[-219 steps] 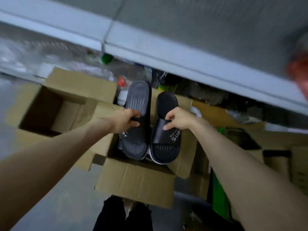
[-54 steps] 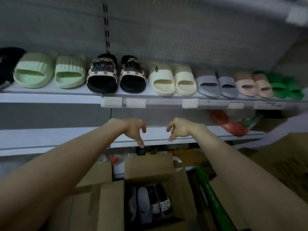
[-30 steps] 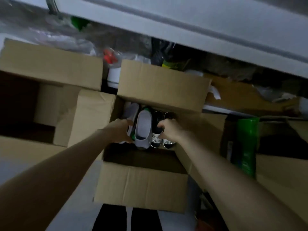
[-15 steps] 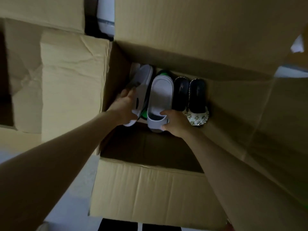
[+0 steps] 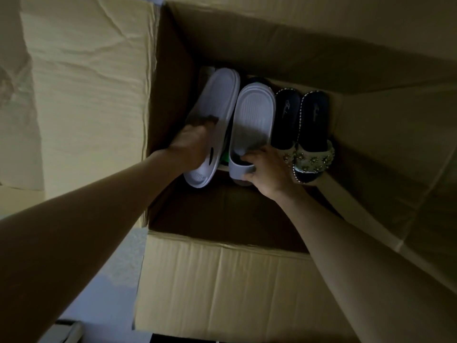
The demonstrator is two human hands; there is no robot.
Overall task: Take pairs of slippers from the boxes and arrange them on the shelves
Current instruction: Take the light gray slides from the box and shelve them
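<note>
An open cardboard box [image 5: 222, 280] fills the view, and both my arms reach down into it. A pair of pale grey slide slippers stands on end inside. My left hand [image 5: 191, 147] grips the left grey slipper [image 5: 217, 102], which is tilted on its side, with fingers tucked into its strap. My right hand [image 5: 265, 167] holds the strap end of the right grey slipper [image 5: 254, 115], fingers curled into its opening. A dark pair with beaded pale straps [image 5: 309, 134] stands just right of my right hand. Something green [image 5: 225, 158] shows between the grey slippers.
The box's flaps stand open: a creased pale one at the left [image 5: 86, 95], a far one at the top [image 5: 296, 33], a dark one at the right [image 5: 400, 157]. Pale floor [image 5: 103, 280] shows at the lower left. The shelves are out of view.
The view has closed in on the box. Both hands have tightened on the grey pair, and the left slipper has tilted further onto its side.
</note>
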